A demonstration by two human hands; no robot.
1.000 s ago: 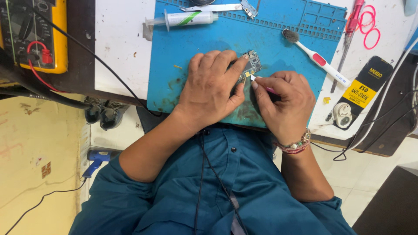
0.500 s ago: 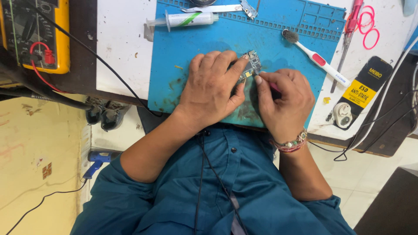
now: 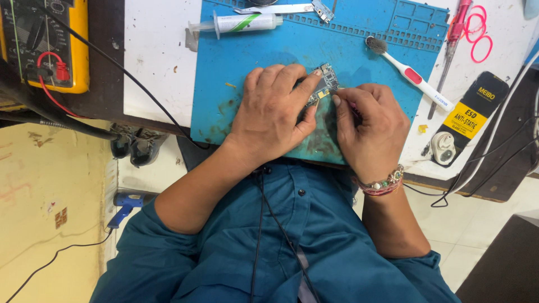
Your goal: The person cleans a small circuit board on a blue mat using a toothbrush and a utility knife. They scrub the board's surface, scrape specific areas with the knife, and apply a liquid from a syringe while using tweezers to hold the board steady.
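A small circuit board (image 3: 324, 83) lies on the blue work mat (image 3: 247, 73). My left hand (image 3: 272, 112) lies flat over it, fingers pressing it down on the mat. My right hand (image 3: 370, 126), with a beaded bracelet at the wrist, is curled right beside the board with its thumb and fingers pinched at the board's edge. Whether a thin tool sits in that pinch is hidden by the fingers.
A flux syringe (image 3: 236, 23) and metal tweezers (image 3: 275, 9) lie at the mat's far edge. A white-handled brush (image 3: 410, 73) lies on the mat's right part. A yellow multimeter (image 3: 48, 45) with leads stands at left. Pink-handled scissors (image 3: 477, 33) and a black tool (image 3: 466, 118) lie right.
My right hand has shifted slightly closer to the board's edge; my left hand stays pressed over the board.
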